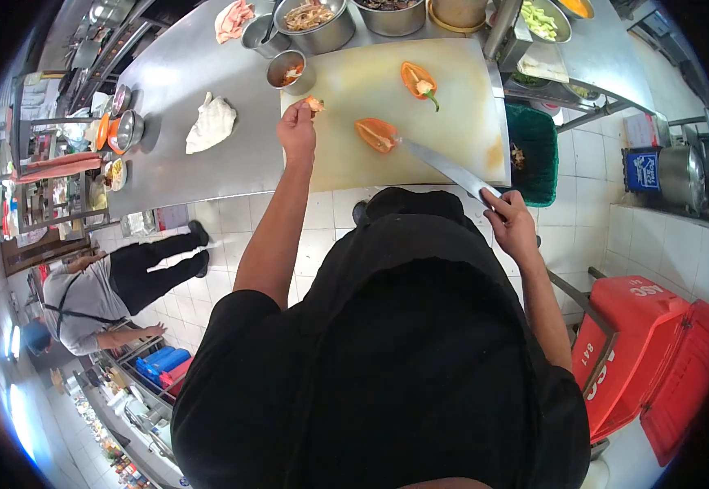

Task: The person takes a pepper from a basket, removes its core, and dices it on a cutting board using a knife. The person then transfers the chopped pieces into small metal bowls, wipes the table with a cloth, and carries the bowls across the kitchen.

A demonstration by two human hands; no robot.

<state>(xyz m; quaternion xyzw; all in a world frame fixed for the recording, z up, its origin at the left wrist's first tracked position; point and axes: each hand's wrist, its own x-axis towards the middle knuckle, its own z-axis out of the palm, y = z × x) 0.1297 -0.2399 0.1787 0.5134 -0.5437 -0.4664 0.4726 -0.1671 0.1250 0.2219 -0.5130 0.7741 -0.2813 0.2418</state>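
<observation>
My left hand (297, 132) pinches a small orange-and-white pepper core (314, 104) just below a small metal bowl (299, 86) with reddish scraps inside. My right hand (512, 224) is wrapped round the handle of a kitchen knife (446, 169). The blade's tip points left and meets, or nearly meets, a hollow orange bell pepper half (372, 133) lying cut side up on the yellowish cutting board (353, 73). Farther back on the board, another pepper half (415, 77) still has its core and green stem.
Larger metal pots (315, 39) line the table's back. A white cloth (212, 124) lies left of the board, and a green bin (543, 155) stands off its right end. A red wheeled bin (623, 342) is at my right. A person (85, 297) stands behind at left.
</observation>
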